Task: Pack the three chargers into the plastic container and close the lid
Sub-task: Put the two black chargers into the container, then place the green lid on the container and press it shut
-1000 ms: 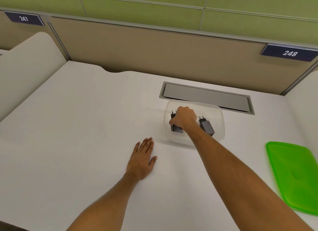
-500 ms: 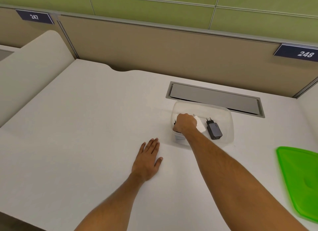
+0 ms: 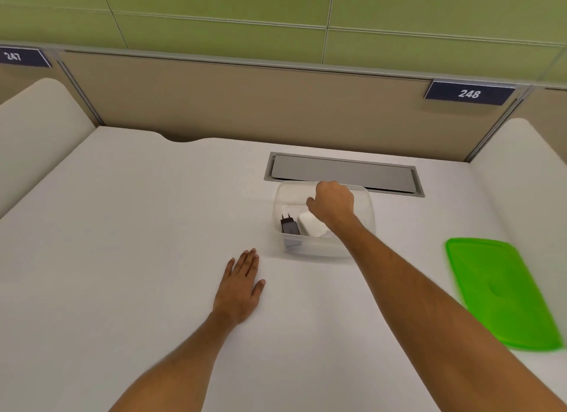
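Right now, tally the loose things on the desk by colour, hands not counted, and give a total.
Black: 1, a charger in the container.
White: 1, a charger beside the black one.
Clear: 1, the plastic container.
Green: 1, the lid lying apart on the desk.
Total: 4 visible. The right hand covers part of the container, so a third charger cannot be confirmed.

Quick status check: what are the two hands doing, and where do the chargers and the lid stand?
Left hand flat on white desk, empty. Right hand curled inside clear plastic container; grip unclear. Black charger, white charger inside; third hidden. Green plastic lid off, at right.
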A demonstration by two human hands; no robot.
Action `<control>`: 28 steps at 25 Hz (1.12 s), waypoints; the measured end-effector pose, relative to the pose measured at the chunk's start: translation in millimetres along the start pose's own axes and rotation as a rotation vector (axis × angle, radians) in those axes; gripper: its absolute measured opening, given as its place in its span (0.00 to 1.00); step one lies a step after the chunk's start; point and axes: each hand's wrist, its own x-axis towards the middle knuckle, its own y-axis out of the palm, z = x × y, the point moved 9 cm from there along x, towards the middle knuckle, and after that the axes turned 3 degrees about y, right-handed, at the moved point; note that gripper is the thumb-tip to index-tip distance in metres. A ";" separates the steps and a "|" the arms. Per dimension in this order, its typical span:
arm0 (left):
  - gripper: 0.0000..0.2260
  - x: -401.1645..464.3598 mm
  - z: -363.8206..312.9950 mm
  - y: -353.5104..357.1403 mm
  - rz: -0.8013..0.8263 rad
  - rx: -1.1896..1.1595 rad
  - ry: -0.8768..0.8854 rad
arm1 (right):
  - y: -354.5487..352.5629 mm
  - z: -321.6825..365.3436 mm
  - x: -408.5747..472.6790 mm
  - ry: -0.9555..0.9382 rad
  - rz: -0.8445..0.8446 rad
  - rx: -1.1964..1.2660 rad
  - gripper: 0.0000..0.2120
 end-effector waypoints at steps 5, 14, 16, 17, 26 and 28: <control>0.35 -0.4 -4.6 -1.2 0.006 0.019 0.002 | -37.1 -76.8 -28.2 0.085 -0.139 0.009 0.12; 0.34 -34.1 -104.4 -18.3 0.029 -0.120 0.417 | -31.4 -258.1 -115.0 0.383 -0.152 -0.060 0.12; 0.28 -38.9 -144.4 -15.0 0.035 -0.134 0.522 | -19.1 -293.1 -141.0 0.433 -0.116 -0.070 0.11; 0.26 -38.0 -162.8 -12.4 0.045 -0.149 0.555 | -13.2 -308.4 -154.1 0.456 -0.100 -0.067 0.10; 0.23 15.9 -284.8 -2.6 0.159 -0.365 0.590 | 23.7 -387.1 -245.1 0.552 -0.050 0.053 0.21; 0.23 27.0 -300.8 0.9 0.200 -0.377 0.565 | 28.5 -390.6 -253.2 0.538 -0.040 0.049 0.21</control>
